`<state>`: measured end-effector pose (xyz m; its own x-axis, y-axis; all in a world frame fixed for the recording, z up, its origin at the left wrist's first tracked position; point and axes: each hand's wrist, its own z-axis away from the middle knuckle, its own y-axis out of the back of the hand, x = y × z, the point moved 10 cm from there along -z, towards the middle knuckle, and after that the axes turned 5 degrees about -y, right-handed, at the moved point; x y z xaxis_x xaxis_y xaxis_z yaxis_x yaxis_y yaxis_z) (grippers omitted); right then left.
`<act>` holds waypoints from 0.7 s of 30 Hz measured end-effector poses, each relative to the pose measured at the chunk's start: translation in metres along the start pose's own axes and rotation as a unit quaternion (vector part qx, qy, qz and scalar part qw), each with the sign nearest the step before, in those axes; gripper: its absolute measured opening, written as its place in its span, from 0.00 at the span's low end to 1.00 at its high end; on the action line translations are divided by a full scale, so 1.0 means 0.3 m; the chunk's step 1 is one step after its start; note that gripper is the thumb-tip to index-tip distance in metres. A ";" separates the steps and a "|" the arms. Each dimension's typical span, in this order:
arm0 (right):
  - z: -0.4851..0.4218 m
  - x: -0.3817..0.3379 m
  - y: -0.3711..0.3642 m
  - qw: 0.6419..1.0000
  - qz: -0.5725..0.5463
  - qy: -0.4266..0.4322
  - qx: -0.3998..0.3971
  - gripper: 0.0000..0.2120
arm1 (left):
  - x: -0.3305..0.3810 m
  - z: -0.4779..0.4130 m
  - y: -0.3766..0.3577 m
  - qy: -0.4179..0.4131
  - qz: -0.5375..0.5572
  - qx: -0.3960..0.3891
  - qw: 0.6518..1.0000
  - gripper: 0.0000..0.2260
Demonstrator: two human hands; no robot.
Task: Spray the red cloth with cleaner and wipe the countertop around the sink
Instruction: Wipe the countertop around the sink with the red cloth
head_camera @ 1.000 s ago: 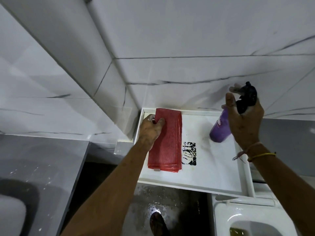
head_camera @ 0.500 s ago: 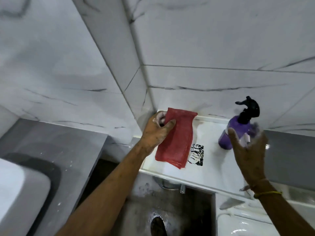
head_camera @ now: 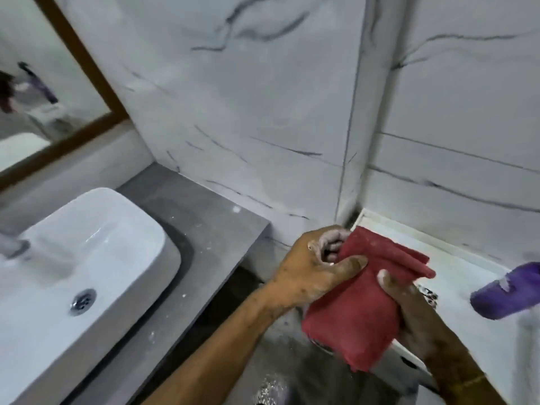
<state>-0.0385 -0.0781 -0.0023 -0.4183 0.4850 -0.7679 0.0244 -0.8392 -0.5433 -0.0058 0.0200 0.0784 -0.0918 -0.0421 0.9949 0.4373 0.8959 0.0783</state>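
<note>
The folded red cloth (head_camera: 358, 299) hangs in the air between both hands, in front of the white shelf. My left hand (head_camera: 317, 267) pinches its upper left edge. My right hand (head_camera: 409, 311) grips its right side from below. The purple spray bottle (head_camera: 507, 290) stands blurred on the white shelf (head_camera: 455, 258) at the right edge, with no hand on it. The grey countertop (head_camera: 204, 232) lies to the left, around the white sink basin (head_camera: 96, 252).
A wood-framed mirror (head_camera: 43, 92) hangs above the sink at the upper left. White marble-look tile walls meet in a corner behind the cloth. A dark wet floor shows in the gap between counter and shelf.
My right hand let go of the bottle and came over onto the cloth. My left hand lifted the cloth off the shelf. The view swung left, bringing the sink and counter in.
</note>
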 end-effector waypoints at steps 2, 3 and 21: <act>-0.065 0.071 -0.065 0.998 -0.043 -0.029 0.020 0.16 | -0.018 0.042 0.124 0.002 -0.021 0.056 0.998 0.05; -0.104 0.113 -0.111 0.997 -0.050 -0.050 0.023 0.15 | -0.032 0.068 0.203 0.007 -0.026 0.087 0.996 0.04; -0.722 0.173 -0.533 0.902 0.383 0.106 0.170 0.21 | -0.267 0.498 1.198 0.132 -0.293 0.547 0.773 0.13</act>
<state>0.1326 0.1346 -0.0289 -0.2139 -0.2641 -0.9405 -0.0624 -0.9571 0.2829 0.0252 0.4115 0.0173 0.2607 -0.5420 0.7989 -0.6410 0.5216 0.5630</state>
